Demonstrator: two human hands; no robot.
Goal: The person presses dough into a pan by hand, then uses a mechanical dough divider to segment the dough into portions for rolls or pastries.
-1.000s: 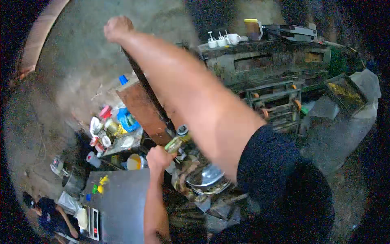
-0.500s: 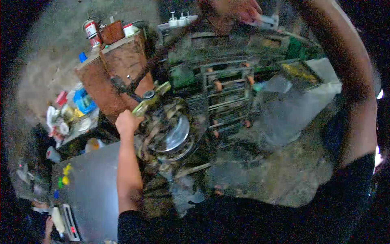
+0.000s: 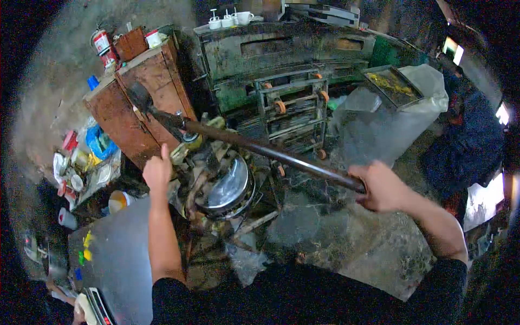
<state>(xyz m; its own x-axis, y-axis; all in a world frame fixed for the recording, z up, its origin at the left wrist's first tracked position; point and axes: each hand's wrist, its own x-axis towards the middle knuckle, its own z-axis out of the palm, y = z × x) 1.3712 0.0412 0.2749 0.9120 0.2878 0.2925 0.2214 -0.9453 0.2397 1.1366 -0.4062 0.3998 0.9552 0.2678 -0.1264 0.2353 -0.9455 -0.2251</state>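
Observation:
My right hand (image 3: 382,187) is closed around the near end of a long dark metal lever bar (image 3: 276,154), which slants from the upper left over a greasy press-like machine (image 3: 197,184). A thicker dark block (image 3: 141,96) sits at the bar's far end. A shiny round metal disc (image 3: 230,184) lies in the machine, below the bar. Beside the machine's left edge is my left hand (image 3: 157,172), thumb pointing up and the other fingers curled; whatever they hold, if anything, is hidden.
A grey metal table (image 3: 122,238) stands at left, where another person's hand (image 3: 79,313) shows at the lower edge. Behind are a rusty cabinet (image 3: 116,111), a rack with orange wheels (image 3: 292,122), a green metal cabinet (image 3: 233,59) and a tray (image 3: 392,81) on covered material.
My right hand and the lever bar's near end have swung from the top of the view down to the right. My left thumb has lifted from the machine's edge. The view has shifted slightly.

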